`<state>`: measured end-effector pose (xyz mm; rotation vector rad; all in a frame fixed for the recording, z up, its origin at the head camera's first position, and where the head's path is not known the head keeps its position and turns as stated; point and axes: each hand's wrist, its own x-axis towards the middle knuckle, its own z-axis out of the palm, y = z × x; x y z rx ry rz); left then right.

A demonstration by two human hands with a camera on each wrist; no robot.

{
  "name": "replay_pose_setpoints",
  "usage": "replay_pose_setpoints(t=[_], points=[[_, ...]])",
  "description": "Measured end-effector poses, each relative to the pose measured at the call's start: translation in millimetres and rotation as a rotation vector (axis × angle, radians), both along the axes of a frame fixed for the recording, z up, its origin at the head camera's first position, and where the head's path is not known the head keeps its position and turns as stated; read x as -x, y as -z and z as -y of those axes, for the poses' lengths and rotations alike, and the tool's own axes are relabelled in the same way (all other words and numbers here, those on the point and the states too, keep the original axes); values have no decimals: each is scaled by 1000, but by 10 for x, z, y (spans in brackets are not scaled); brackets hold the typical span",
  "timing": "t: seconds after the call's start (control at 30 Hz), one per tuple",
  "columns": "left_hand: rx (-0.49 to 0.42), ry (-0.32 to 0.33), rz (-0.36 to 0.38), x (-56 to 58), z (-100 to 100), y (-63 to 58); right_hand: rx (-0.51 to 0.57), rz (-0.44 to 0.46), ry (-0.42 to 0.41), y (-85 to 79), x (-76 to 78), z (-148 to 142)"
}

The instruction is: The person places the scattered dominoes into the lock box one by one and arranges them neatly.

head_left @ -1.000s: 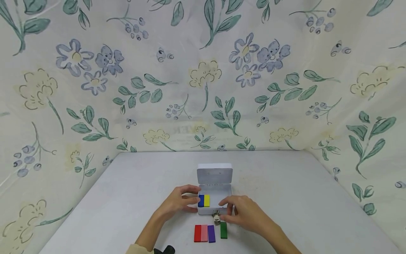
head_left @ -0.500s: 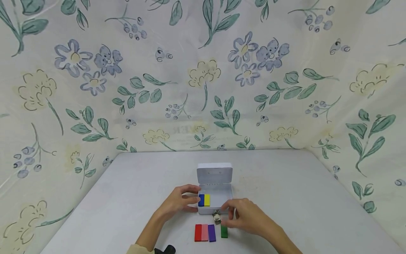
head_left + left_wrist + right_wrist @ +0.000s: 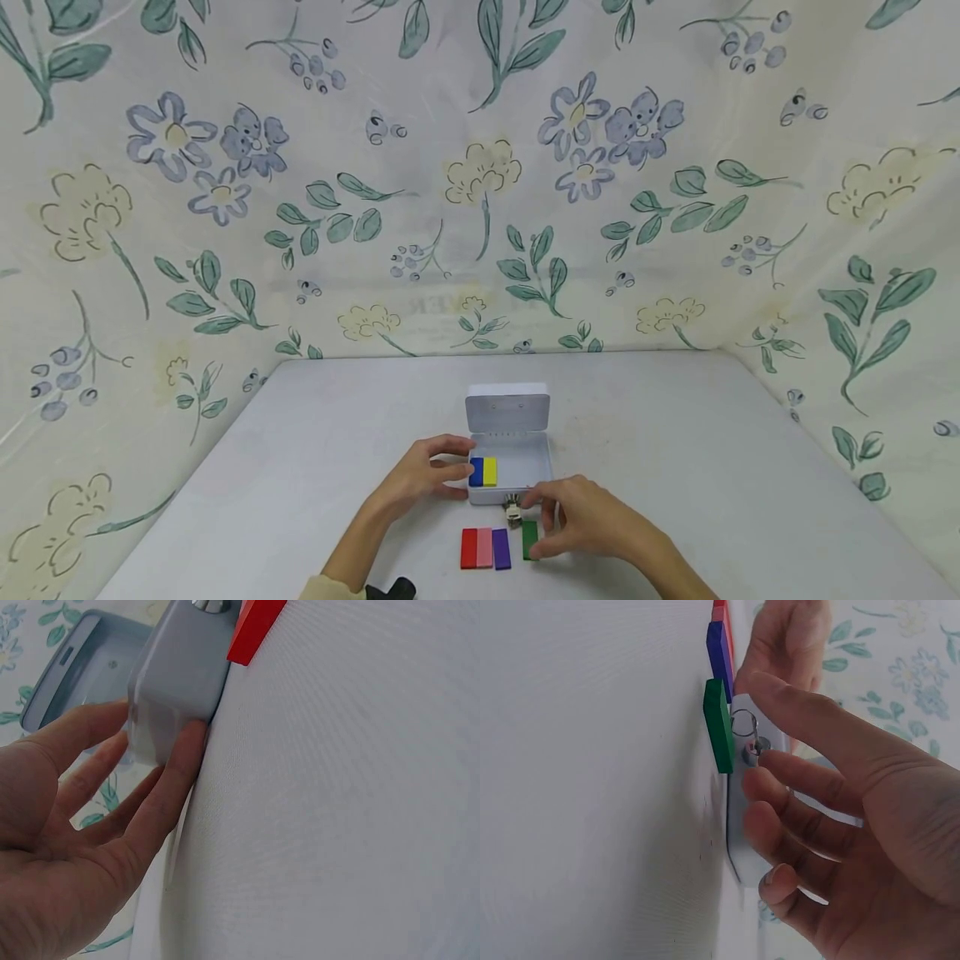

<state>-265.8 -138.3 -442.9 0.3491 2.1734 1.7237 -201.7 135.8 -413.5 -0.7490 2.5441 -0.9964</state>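
Note:
A small white metal box stands with its lid raised. A blue block and a yellow block lie side by side at its left end. My left hand rests its fingers and thumb against the box's left side, as the left wrist view also shows. My right hand is at the front right, loosely bent, the thumb tip overlapping the lower end of a green block. In the right wrist view nothing shows between thumb and fingers. Left of the green block lie a purple, a pink and a red block.
A key with a ring hangs from the lock at the box's front. The white table runs back to a floral cloth. A black object shows at the bottom edge beside the left sleeve.
My right hand has moved back from over the box's front edge, toward me, and its thumb has come down to the green block. The left hand has stayed at the box.

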Motion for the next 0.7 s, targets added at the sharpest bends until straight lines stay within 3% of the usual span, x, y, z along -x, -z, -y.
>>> replay_pose_setpoints(t=[0.7], points=[[6, -8, -8, -11, -9, 7, -40, 27, -11, 86, 8, -13]])
